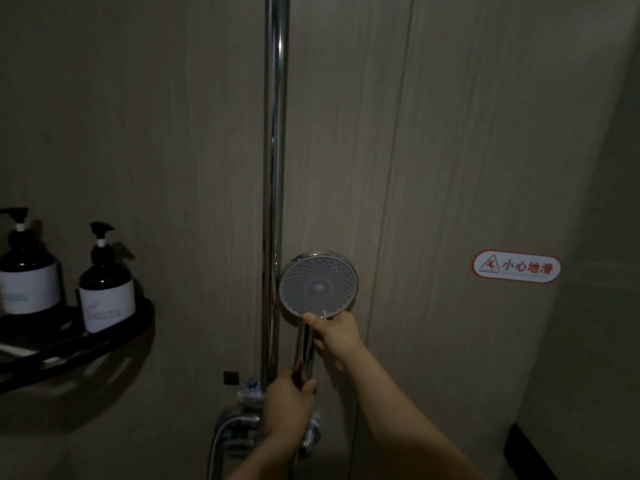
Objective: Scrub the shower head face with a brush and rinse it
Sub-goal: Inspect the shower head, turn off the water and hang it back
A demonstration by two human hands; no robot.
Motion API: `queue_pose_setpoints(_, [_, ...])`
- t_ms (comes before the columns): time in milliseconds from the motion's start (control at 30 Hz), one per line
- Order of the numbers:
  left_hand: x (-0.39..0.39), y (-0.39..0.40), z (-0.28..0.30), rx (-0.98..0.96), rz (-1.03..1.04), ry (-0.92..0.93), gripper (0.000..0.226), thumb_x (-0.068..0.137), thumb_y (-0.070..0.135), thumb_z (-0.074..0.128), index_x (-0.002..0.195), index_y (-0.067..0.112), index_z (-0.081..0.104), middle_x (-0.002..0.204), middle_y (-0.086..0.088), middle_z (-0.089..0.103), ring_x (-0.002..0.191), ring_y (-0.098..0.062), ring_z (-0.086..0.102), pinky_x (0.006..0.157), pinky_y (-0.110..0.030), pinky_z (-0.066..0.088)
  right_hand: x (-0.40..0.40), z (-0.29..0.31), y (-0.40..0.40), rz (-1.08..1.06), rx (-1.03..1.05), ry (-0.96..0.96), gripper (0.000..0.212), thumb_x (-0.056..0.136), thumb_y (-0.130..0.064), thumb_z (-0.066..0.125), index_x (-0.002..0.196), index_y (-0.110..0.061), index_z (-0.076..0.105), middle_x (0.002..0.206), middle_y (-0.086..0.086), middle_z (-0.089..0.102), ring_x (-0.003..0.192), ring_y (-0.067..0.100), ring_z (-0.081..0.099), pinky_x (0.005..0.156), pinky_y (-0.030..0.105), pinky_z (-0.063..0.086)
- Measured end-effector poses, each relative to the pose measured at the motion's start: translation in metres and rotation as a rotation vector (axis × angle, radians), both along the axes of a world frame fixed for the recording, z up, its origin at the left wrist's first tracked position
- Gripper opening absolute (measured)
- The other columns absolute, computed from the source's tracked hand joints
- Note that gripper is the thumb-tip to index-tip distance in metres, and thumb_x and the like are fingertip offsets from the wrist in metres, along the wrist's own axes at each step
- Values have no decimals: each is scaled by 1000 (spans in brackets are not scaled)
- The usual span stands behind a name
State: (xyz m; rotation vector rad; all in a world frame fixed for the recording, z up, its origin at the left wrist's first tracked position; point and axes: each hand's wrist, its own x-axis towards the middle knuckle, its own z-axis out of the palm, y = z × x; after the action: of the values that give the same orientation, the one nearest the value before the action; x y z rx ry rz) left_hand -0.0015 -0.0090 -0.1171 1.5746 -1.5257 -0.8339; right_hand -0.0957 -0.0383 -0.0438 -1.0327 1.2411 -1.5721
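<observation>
A round chrome shower head [318,285] faces me, its grey nozzle face upright beside the chrome riser pipe [275,168]. My right hand [334,332] grips the top of its handle just under the face. My left hand [289,400] grips the lower end of the handle [304,348], above the mixer valve. No brush is in view.
The chrome mixer valve [249,403] and hose [216,445] sit at the pipe's foot. A black corner shelf [86,344] at the left carries two dark pump bottles [105,289]. A red slip-warning sticker [516,266] is on the right wall panel.
</observation>
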Motion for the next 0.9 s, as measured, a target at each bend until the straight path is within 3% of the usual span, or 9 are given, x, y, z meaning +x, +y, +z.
queue_pose_setpoints(133, [-4,-5,5,-1,21,28,24,84,24,64,105,12,66,103,-8,71,102,-25,64,81,-29,48,4,-2,0,-14,0,-8,16,79,-6,69,87,-20,66,72,-7,68,62,7,61,46,14,46])
queue_pose_setpoints(300, [0,-10,7,4,1,-94,28,82,27,65,105,12,67,104,-8,71,103,-24,65,81,-29,50,5,-1,0,-8,0,-6,30,80,-4,68,109,-8,64,88,0,68,76,12,63,63,21,49])
queue_pose_setpoints(467, [6,-9,13,28,-61,-145,33,83,30,63,110,11,66,107,-8,70,102,-25,65,83,-31,52,8,1,5,-57,6,33,32,81,-2,67,113,-1,62,85,4,65,64,8,57,44,9,45])
queue_pose_setpoints(567, [7,-6,14,32,-64,-144,36,83,31,64,111,9,65,108,-10,70,102,-26,65,84,-33,54,7,2,6,-90,-5,61,34,81,-2,67,114,2,61,94,8,63,63,7,56,45,6,45])
queue_pose_setpoints(700, [6,-3,16,18,-50,-150,35,81,30,65,108,8,67,106,-13,71,102,-28,66,83,-33,54,7,2,6,-99,0,80,34,81,-3,68,113,5,62,92,11,61,52,1,55,44,9,43])
queue_pose_setpoints(900, [2,-1,17,41,-1,-232,37,81,32,64,108,6,64,109,-14,69,103,-30,64,84,-34,52,7,6,14,-90,11,114,37,82,-7,67,117,2,60,107,13,65,81,18,58,56,16,49])
